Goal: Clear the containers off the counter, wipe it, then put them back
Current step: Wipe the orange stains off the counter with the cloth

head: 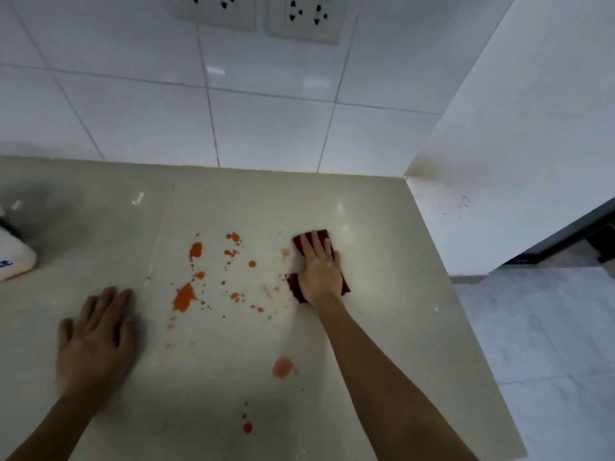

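One dark red folded cloth [322, 265] lies on the pale glossy stone counter [382, 327], just right of the scattered orange spills [184, 297]. The right hand [320, 273] presses it flat, fingers extended. The left hand [96, 341] rests open-palmed on the counter. One white container [15, 257], seemingly a bottle, sits cropped at the left edge. Two wall sockets [304, 16] hang above.
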`<state>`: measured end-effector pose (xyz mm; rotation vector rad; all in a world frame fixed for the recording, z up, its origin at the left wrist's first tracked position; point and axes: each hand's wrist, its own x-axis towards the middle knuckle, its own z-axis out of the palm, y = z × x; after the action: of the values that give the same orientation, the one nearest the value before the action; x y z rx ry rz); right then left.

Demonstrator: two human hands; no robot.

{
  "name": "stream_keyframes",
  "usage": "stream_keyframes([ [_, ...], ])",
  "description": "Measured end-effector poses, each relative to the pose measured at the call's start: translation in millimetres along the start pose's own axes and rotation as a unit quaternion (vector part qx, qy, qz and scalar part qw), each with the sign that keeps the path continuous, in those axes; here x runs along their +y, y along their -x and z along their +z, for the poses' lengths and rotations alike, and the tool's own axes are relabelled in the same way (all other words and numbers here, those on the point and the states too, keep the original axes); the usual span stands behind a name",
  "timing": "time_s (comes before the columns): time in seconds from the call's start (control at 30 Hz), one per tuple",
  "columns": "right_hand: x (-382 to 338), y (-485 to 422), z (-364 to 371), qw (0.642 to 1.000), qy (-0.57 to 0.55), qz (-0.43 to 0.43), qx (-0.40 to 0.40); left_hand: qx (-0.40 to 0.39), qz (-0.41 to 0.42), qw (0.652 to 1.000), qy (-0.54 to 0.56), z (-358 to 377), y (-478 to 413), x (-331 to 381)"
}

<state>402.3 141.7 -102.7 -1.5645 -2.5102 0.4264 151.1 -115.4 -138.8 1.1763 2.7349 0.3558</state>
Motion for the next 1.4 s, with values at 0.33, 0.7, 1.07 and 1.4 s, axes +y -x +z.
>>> stream_keyframes([
  [0.33, 35, 12, -1, 0.995, -0.015, -0.101, -0.014, 0.021, -0.004, 0.999, 0.026, -15, 10, 13],
  [0.7, -57, 2, 28, 0.956, -0.004, -0.28, -0.089, 0.024, -0.013, 0.999, 0.038, -17, 13, 15],
  [1.07, -84, -100, 31, 0.988, 0.032, -0.136, -0.067, 0.025, -0.019, 0.999, 0.031, -17, 10, 15],
  [1.4, -54, -38, 25, 0.905, -0.043, -0.391, -0.159, 0.029, -0.025, 0.999, 0.037, -17, 10, 14],
])
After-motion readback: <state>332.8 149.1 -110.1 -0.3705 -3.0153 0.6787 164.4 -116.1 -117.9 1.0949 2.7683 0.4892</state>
